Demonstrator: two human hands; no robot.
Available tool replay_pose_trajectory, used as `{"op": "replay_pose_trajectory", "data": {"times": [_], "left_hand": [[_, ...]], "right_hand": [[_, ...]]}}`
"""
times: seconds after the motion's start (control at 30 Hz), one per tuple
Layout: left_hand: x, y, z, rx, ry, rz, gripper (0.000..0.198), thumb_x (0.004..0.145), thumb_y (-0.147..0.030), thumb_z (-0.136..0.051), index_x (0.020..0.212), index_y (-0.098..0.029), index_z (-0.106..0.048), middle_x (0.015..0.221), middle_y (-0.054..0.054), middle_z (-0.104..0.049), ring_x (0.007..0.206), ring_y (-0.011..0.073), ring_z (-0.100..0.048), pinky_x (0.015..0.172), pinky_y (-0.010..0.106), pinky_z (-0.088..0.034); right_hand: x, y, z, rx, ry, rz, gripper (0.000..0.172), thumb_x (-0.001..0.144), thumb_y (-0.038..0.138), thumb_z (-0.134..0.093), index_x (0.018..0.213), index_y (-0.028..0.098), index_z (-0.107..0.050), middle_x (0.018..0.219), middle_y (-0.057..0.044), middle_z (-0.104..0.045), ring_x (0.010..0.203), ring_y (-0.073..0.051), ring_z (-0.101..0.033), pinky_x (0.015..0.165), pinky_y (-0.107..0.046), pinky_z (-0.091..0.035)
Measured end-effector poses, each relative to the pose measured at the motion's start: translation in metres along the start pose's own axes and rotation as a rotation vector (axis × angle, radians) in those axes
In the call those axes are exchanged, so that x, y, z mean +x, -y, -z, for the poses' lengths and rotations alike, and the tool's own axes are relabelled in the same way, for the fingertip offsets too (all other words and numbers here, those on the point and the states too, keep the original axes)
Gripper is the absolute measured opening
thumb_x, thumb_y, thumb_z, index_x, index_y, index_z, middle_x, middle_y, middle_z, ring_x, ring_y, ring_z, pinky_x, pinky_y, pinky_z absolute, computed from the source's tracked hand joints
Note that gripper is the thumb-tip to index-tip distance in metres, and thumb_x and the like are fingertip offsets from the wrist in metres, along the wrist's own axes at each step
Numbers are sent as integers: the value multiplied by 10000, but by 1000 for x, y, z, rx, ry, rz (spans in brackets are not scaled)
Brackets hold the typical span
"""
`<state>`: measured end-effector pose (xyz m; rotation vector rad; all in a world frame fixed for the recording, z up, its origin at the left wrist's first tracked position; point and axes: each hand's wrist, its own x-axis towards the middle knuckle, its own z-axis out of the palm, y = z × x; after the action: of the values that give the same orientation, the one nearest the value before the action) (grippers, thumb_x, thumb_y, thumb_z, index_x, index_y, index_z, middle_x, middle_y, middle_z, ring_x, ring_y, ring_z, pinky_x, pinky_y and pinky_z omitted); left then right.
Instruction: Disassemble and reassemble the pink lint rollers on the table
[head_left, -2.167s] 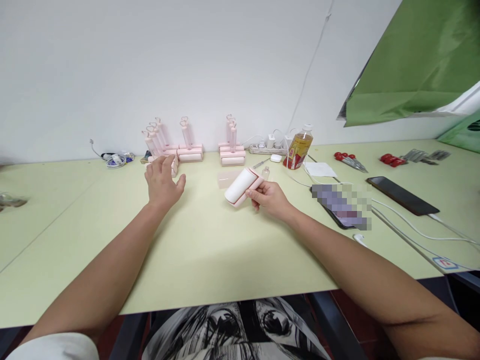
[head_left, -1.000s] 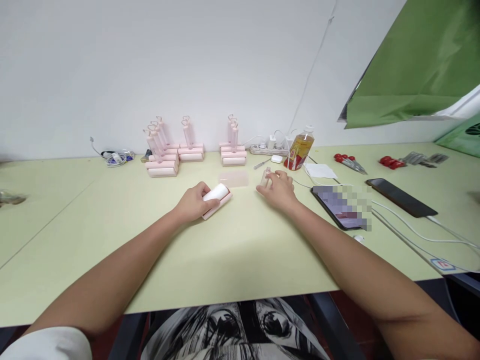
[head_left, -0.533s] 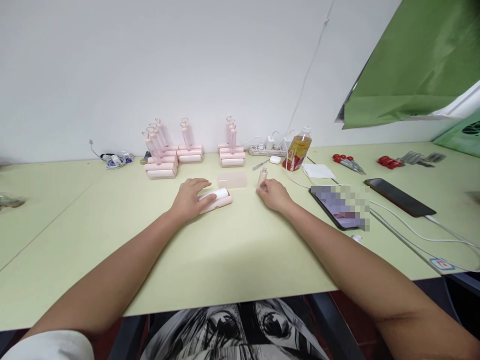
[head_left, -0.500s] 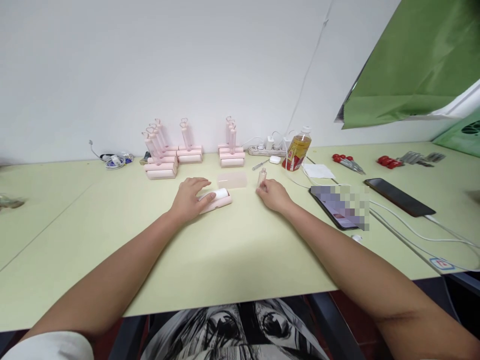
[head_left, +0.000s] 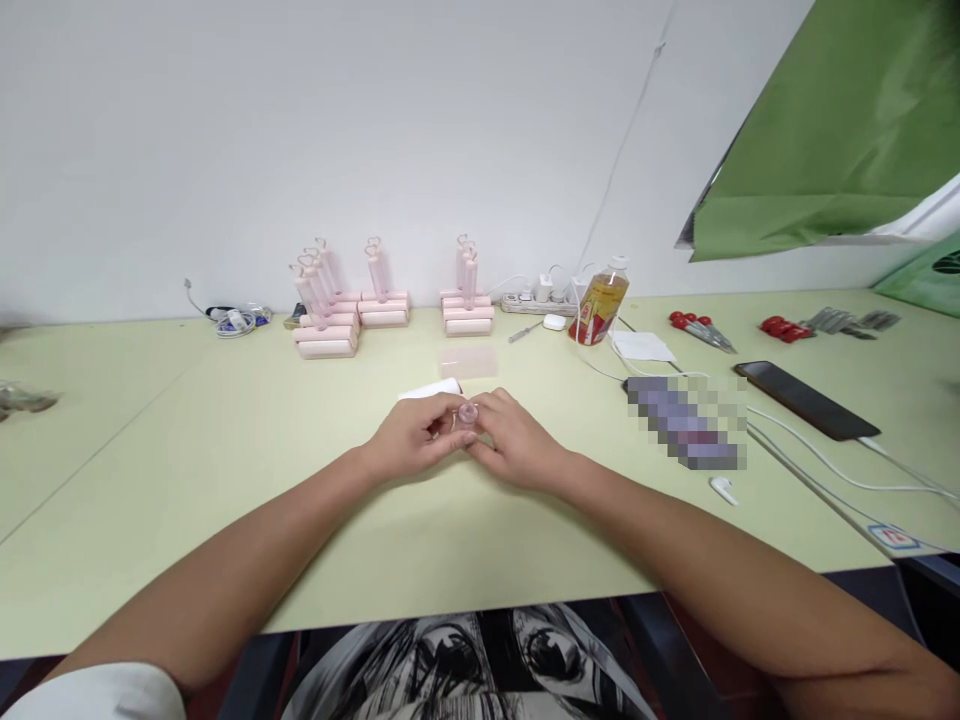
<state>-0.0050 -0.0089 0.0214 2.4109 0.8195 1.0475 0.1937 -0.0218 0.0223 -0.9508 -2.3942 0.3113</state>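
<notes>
Both my hands are together over the middle of the table. My left hand (head_left: 412,435) and my right hand (head_left: 521,445) close their fingers round a small clear pink plastic handle (head_left: 468,412), its round end facing up. Most of it is hidden by the fingers. Just behind my left hand lies a white lint roller (head_left: 431,389), partly covered by the hand. Beyond my fingers a translucent pink cover (head_left: 468,363) rests flat on the table.
Several pink lint rollers with upright handles (head_left: 328,340) stand along the wall. Right of them are a power strip (head_left: 532,304), a screwdriver (head_left: 523,332) and a drink bottle (head_left: 598,303). A phone (head_left: 806,400), cables and an earbud (head_left: 723,489) lie at the right.
My left hand has let go of the lint roller and come right. My right hand has brought the clear pink handle left and nearer, and both hands now meet on it.
</notes>
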Motion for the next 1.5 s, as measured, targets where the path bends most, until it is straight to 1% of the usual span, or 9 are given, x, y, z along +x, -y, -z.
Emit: {"op": "replay_pose_trajectory", "data": {"times": [0.1,0.23,0.37,0.53,0.67,0.87,1.07,1.23,1.5], "left_hand": [[-1,-2,2,-72,-120,63,180,808,-291,-640,913,-197,-529,551,-89,-444,459,57,-378,462,181,-324],[0,-1,4,-236,-226,213,248,743,-256,-689,863,-200,-479,596,-67,-536,485,75,-487,481,195,-394],[0,1,1,-449,-217,313,299,737,-317,-721,886,-188,-496,639,-26,-608,502,117,-589,468,224,-459],[1,2,1,-521,-234,380,381,706,-406,-749,906,-181,-515,660,-8,-633,500,138,-608,432,234,-456],[3,7,7,-255,-213,359,353,711,-451,-730,874,-171,-591,696,-4,-632,563,119,-571,520,239,-451],[4,3,17,246,192,213,321,916,-442,-453,1047,-190,-601,771,11,-651,638,140,-562,583,250,-390],[7,-8,27,469,501,166,426,934,-533,-363,1078,-198,-584,752,28,-672,638,190,-598,568,274,-354],[8,-9,30,547,565,144,473,927,-580,-337,973,-200,-614,723,39,-678,640,199,-611,559,277,-340],[5,-10,27,558,533,128,473,926,-577,-339,925,-199,-625,670,40,-662,607,198,-598,544,272,-318]], "right_hand": [[1,-12,0,323,-140,-133,260,843,261,-575,1073,174,-659,1049,-98,-655,939,-222,-557,852,-378,-431],[3,-29,7,921,-356,-462,315,754,347,-698,1021,179,-691,942,-55,-679,750,-152,-575,728,-329,-463],[3,-25,12,1163,-378,-484,338,660,345,-793,942,176,-711,832,-18,-661,676,-117,-577,698,-308,-477],[3,-21,12,1145,-342,-436,341,652,349,-807,929,175,-711,765,4,-636,651,-112,-601,692,-306,-508],[4,-28,11,1160,-354,-459,395,639,376,-820,946,172,-679,743,11,-637,650,-126,-635,719,-340,-547],[-1,-27,12,918,-267,-383,365,768,493,-698,886,179,-554,667,14,-625,555,-126,-610,570,-281,-505],[-8,-23,18,461,89,-213,330,911,493,-510,774,197,-463,570,52,-512,507,-99,-450,507,-224,-330],[-8,-23,22,254,252,-101,419,935,503,-440,660,186,-428,554,51,-426,502,-93,-363,514,-226,-258],[-9,-26,15,228,195,-82,476,934,580,-355,661,194,-408,561,42,-400,503,-102,-340,513,-231,-240]]}}
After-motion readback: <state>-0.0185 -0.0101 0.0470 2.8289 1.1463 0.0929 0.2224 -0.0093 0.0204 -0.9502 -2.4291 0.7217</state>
